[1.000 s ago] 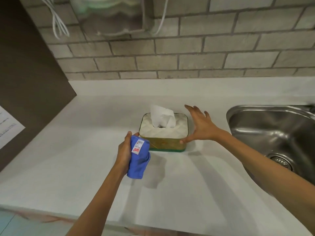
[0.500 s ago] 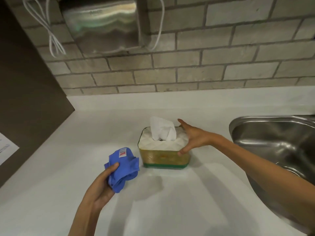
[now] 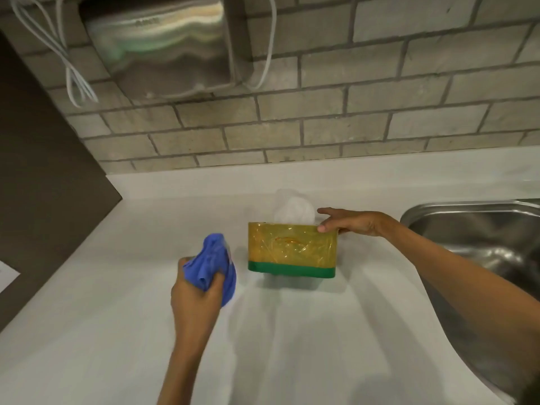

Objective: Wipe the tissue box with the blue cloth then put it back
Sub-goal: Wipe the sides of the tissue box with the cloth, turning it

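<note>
The tissue box [image 3: 291,249] holds white tissue [image 3: 294,211], a blurred tuft of which rises from its top opening. The box is yellow-gold with a glossy wrapped face and a green band along its base; that broad face is turned toward the camera, the opening faces up, and its long axis runs left to right, roughly parallel to the brick wall [image 3: 350,118]. It sits above the white counter [image 3: 117,331] at mid-depth, left of the steel sink [image 3: 479,247], whose visible basin looks bare; whether the box's base touches the counter cannot be told. The right hand [image 3: 350,222] grips the box's upper right corner, thumb on the front face, fingers over the top edge. The left hand [image 3: 198,296] is clenched around the bunched blue cloth [image 3: 213,261], just left of the box and apart from it.
</note>
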